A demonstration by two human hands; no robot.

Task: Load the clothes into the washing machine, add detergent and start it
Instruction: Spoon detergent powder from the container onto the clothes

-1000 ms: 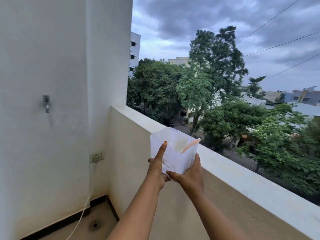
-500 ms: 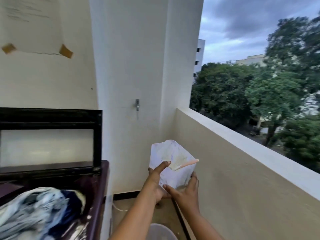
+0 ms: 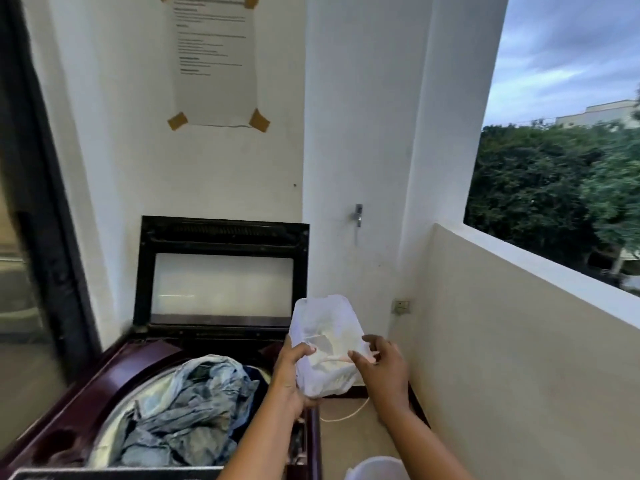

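A translucent white detergent container point(image 3: 325, 344) with pale powder and a scoop inside is held between both hands, just right of the washing machine. My left hand point(image 3: 289, 370) grips its left side and bottom. My right hand point(image 3: 379, 367) holds its right side. The top-loading washing machine point(image 3: 86, 386) is dark maroon with its black glass-paned lid point(image 3: 221, 271) standing open against the wall. Blue and white clothes point(image 3: 187, 407) fill the drum.
A balcony parapet wall point(image 3: 512, 327) runs along the right. A white bucket rim point(image 3: 375, 467) shows on the floor below my hands. A cable point(image 3: 343, 415) lies on the floor and a socket point(image 3: 401, 305) sits on the wall. A taped paper notice point(image 3: 214, 60) hangs above the machine.
My view has swung left from the parapet and trees to the washing machine. Both hands carried the container along, lowering it beside the open drum.
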